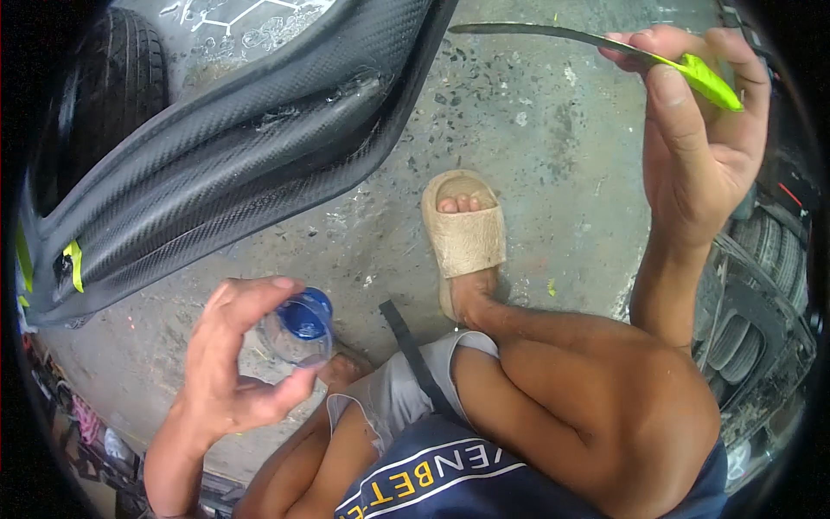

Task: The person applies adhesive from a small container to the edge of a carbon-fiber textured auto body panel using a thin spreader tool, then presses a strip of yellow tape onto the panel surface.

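My left hand (226, 368) grips a small clear plastic cup (275, 339) between thumb and fingers. The cup is tilted, and something deep blue shows at its far end; I cannot tell whether that is liquid or the base. At the upper right, my right hand (705, 151) pinches a long, thin dark strip (553, 32), slightly curved like a flexible blade. Bright yellow-green tape (711, 84) covers the strip's end within that hand, while its bare end points left toward a black carbon-fibre panel (233, 156). The strip and panel look apart.
A tyre (130, 78) stands behind the panel at the left. Yellow-green tape (75, 265) sticks to the panel's near left end. The worn concrete floor (536, 130) lies below, with my sandalled foot (467, 225) on it. Dark car parts (756, 320) crowd the right edge.
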`<state>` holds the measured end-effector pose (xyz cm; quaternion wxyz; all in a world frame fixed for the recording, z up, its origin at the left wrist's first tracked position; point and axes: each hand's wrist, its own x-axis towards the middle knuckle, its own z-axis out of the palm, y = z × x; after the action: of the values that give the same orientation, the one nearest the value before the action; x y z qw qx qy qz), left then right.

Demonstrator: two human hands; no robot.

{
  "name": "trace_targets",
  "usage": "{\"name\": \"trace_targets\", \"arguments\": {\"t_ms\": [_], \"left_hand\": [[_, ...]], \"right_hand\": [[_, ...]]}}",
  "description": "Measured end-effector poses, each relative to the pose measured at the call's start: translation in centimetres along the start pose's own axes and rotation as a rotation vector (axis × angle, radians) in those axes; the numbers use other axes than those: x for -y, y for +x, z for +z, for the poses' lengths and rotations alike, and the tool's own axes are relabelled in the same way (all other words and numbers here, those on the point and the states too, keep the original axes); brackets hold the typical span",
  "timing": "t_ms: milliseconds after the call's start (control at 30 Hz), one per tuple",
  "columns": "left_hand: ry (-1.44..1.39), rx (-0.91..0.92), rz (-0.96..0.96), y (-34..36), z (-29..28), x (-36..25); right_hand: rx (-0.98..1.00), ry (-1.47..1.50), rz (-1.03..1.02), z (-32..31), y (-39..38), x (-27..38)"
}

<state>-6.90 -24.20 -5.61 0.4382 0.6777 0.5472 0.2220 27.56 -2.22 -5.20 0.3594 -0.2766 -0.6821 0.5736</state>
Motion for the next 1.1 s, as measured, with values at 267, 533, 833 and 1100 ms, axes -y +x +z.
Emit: {"name": "trace_targets", "arguments": {"t_ms": [267, 533, 833, 1100], "left_hand": [[-0.016, -0.010, -0.041, -0.3, 1.5, -0.3], [-0.034, -0.063, -0.027, -1.6, 1.4, 0.6], [-0.016, -0.072, -0.040, -1.8, 1.0, 0.7], [-0.008, -0.074, -0.058, -2.6, 1.0, 1.0]], "right_hand": [[0.010, 0.018, -0.004, -0.2, -0.9, -2.0], [0.029, -0.009, 0.018, 1.0, -1.0, -2.8], [0.088, -0.103, 0.015, 1.8, -0.3, -2.1], [0.512, -0.702, -0.071, 5.3, 1.9, 1.8]]}}
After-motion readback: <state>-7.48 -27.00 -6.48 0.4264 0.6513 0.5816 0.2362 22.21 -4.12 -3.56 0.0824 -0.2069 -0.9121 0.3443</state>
